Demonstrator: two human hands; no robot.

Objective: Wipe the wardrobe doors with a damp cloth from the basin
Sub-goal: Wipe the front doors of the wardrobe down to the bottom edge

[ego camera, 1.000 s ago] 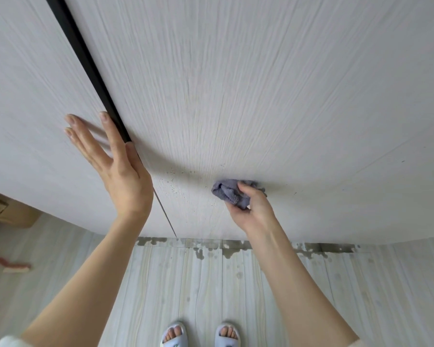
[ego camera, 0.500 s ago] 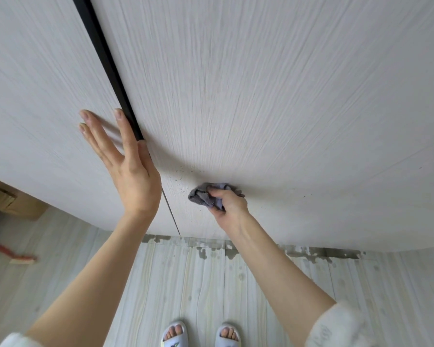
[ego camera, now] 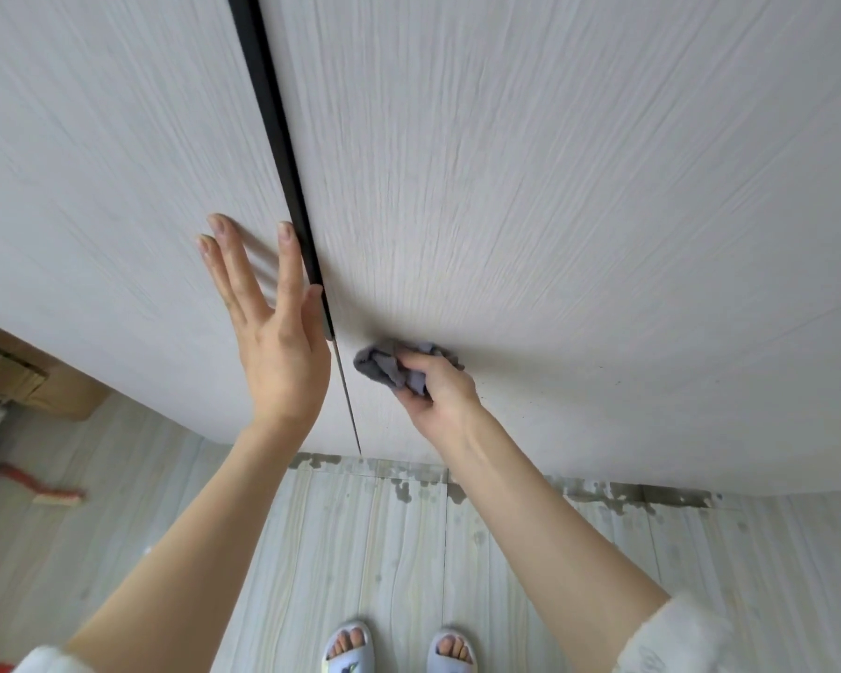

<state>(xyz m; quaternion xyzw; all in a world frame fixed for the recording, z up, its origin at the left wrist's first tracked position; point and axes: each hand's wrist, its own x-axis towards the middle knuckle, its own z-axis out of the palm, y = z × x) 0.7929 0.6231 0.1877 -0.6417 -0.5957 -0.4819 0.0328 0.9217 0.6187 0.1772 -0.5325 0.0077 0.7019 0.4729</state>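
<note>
My left hand [ego camera: 273,342] lies flat against the left wardrobe door [ego camera: 108,187], fingers straight and spread, thumb just beside the black strip [ego camera: 278,138] between the doors. My right hand [ego camera: 438,395] has its fingers curled round the bunched grey cloth [ego camera: 384,369], pressing it low on the right wardrobe door [ego camera: 578,211], near the seam. Below the doors runs pale plank floor [ego camera: 384,551] with dark blotches along the wardrobe's foot, and my toes show in light slippers [ego camera: 348,648].
</note>
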